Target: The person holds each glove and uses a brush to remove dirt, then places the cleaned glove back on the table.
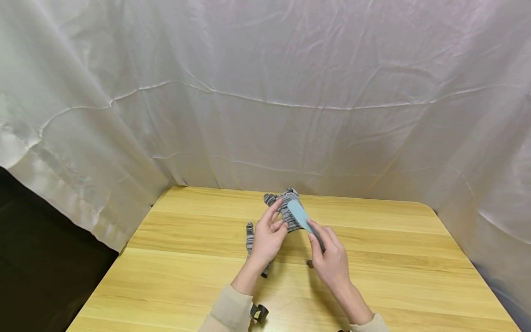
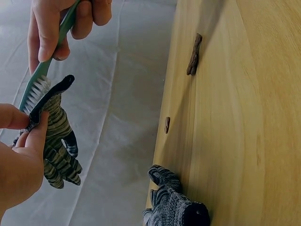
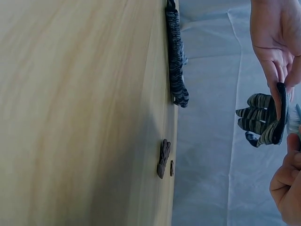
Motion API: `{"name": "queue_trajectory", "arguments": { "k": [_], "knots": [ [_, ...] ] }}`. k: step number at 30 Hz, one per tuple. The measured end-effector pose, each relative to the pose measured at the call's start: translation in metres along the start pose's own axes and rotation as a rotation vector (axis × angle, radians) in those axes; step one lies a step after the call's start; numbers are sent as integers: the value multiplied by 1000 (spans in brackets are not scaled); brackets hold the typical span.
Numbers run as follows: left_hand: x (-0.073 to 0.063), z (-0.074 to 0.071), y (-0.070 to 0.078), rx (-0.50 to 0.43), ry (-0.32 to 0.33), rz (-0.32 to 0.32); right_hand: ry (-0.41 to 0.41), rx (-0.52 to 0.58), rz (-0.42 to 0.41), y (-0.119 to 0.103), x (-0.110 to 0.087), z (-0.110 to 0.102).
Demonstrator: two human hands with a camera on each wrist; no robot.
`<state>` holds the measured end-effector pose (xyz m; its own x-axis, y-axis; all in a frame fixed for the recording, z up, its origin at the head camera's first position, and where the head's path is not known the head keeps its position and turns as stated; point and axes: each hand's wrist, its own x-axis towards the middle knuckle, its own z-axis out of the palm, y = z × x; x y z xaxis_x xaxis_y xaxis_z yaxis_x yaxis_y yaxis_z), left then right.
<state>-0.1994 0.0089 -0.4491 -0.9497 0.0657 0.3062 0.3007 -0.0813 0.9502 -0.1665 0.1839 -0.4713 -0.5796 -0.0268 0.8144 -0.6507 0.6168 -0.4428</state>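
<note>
My left hand (image 1: 267,237) pinches the dark cuff of a grey-and-black striped knit glove (image 2: 59,125), whose fingers hang down in the left wrist view. A brush (image 1: 298,214) with a teal handle and white bristles is gripped in my right hand (image 1: 332,260). Its bristles (image 2: 35,94) face the glove's cuff and seem to touch it. Another striped glove (image 2: 171,202) lies on the table, partly covered by my left hand and forearm in the head view. Both hands are above the tabletop.
A longer dark brown lump (image 2: 194,54) and a small brown bit (image 2: 167,125) lie on the wooden table (image 1: 186,276). Behind the table hangs a pale grey curtain (image 1: 265,138). Dark cloth (image 1: 41,258) covers the far left. A black device (image 1: 259,313) sits at my left wrist.
</note>
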Motion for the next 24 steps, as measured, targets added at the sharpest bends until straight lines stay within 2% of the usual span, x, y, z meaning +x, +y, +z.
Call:
{"name": "queue_trajectory", "arguments": {
  "k": [24],
  "knots": [
    [0,-4,2,6,-14,35,13,-14,19,3,2,-3]
  ]
}}
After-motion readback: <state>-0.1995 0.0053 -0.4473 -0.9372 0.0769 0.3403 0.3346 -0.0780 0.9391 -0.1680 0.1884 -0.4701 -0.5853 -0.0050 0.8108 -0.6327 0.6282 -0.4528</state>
